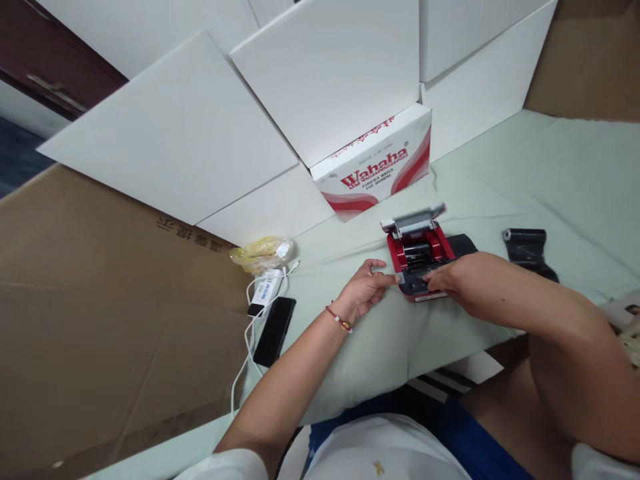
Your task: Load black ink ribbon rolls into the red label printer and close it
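A small red-and-black printer (pixel 439 248) lies on the cloth-covered table with its lid (pixel 413 223) raised. A glossy black roll (pixel 418 254) sits in its red bay. My left hand (pixel 367 288) is at the printer's left front corner, its index finger stretched out and touching the edge, the thumb apart and the other fingers loosely curled. From the right, my right hand (pixel 456 275) bends over the black front part, with its fingertips closed down on it. Its palm and some fingers are hidden from view. Further right lies a black ribbon roll (pixel 525 236), partly unwound.
Behind stands a white-and-red Wahaha carton (pixel 375 167) against white panels (pixel 330 80). To the left are a yellow item in clear plastic (pixel 263 253), a white power bank (pixel 266 288), a white cable (pixel 246 347) and a black phone (pixel 275 331). Brown cardboard (pixel 125 300) walls the left side.
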The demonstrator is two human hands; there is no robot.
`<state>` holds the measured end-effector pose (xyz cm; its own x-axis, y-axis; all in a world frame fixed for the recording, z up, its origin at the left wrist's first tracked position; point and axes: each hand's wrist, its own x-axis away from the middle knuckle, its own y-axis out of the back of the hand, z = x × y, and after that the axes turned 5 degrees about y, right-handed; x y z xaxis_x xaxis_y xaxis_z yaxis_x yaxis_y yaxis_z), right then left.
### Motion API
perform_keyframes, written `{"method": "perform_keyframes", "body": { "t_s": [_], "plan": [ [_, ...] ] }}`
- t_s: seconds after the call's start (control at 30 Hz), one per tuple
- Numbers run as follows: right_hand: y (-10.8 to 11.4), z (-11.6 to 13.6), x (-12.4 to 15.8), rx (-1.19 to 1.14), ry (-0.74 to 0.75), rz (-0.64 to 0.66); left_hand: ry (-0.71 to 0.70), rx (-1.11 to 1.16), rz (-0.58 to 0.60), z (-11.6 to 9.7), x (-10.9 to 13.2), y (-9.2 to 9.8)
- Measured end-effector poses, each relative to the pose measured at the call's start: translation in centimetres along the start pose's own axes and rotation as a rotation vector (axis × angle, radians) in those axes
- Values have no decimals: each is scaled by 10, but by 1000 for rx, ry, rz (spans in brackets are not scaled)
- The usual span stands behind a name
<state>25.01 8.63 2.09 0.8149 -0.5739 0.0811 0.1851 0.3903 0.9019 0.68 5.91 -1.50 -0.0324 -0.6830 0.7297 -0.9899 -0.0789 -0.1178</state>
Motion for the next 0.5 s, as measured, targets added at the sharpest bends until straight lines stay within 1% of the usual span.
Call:
{"method": "perform_keyframes", "body": {
  "t_s": [0.1,0.2,0.27,0.33,0.4,0.47,0.5],
  "plan": [
    [9,-1,-14,41,-42,47,-17,-14,1,2,-2,2],
    [12,-4,-41,145,-223,3,-90,-58,-20,6,-1,1],
    [10,-7,-61,205,-352,-13,-159,-96,-41,10,2,1],
    [5,-9,-78,232,-408,15,-230,-130,-65,16,7,5],
    [-1,-10,-90,233,-418,54,-288,-170,-99,24,10,16],
    [-5,-11,-97,223,-416,77,-335,-230,-165,33,11,35],
    [-6,-10,-99,215,-408,83,-360,-269,-215,37,10,46]
  ]
}}
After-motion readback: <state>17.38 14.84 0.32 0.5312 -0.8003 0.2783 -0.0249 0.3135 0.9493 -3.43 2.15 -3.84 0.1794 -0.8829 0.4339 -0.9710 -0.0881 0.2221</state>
